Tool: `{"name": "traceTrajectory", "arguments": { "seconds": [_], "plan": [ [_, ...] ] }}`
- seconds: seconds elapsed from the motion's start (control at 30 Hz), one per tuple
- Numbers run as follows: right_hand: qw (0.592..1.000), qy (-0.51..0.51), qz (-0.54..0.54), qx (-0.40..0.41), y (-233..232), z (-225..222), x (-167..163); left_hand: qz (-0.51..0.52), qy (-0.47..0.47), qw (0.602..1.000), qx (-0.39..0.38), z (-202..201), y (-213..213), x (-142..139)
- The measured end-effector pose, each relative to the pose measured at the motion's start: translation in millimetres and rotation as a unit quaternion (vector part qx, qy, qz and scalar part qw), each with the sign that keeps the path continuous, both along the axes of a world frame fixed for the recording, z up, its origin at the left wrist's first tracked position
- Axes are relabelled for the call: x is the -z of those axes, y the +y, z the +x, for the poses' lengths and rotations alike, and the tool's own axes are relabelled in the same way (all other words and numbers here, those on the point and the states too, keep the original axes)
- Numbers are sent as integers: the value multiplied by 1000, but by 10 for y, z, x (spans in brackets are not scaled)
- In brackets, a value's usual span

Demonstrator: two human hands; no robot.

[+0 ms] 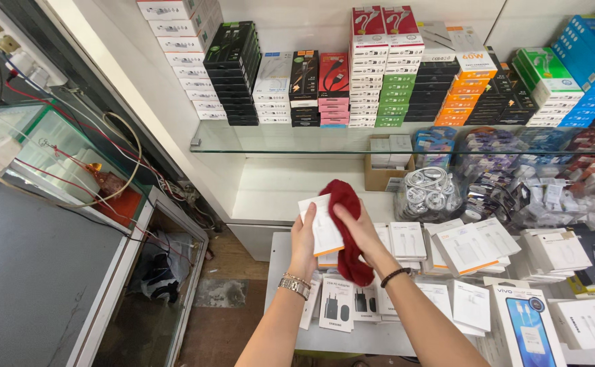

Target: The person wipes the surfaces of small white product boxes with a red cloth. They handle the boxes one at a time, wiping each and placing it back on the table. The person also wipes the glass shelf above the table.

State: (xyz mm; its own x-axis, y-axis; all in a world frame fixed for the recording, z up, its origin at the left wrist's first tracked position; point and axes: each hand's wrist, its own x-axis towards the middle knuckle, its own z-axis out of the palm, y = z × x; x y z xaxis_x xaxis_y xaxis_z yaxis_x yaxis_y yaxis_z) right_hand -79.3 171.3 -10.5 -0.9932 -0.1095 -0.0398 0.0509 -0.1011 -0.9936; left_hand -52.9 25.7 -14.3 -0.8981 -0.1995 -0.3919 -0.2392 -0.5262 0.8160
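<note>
My left hand (303,239) holds a small white box (322,223) upright in front of me, fingers wrapped around its left edge. My right hand (360,224) grips a dark red cloth (346,200) and presses it against the right side of the box; the cloth drapes over my fingers and hangs down below my wrist. A metal watch sits on my left wrist and a black band on my right. Both hands hover above a low white counter (276,251) covered with boxed chargers.
A glass shelf (291,141) carries stacked boxes of cables in many colours. Below it lie bagged cables (428,191) and a cardboard box (382,175). White charger boxes (469,246) spread to the right. A glass display case (46,224) with loose wires stands on the left.
</note>
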Motion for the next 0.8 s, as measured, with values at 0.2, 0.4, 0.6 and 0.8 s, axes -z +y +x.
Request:
{"name": "traceTrajectory", "arguments": {
  "seconds": [0.2,0.4,0.6,0.8],
  "plan": [
    [997,-37,45,-42,206,75,79,-63,10,993,-101,-431,-599,210],
    [991,-68,-32,108,406,-104,33,-363,-128,923,15,-423,-989,702],
    [989,-101,-29,100,319,-86,83,-403,-147,901,71,-393,-929,1144],
    [986,-108,-28,127,451,-116,82,-671,-19,739,52,-390,-703,1192]
  ]
}}
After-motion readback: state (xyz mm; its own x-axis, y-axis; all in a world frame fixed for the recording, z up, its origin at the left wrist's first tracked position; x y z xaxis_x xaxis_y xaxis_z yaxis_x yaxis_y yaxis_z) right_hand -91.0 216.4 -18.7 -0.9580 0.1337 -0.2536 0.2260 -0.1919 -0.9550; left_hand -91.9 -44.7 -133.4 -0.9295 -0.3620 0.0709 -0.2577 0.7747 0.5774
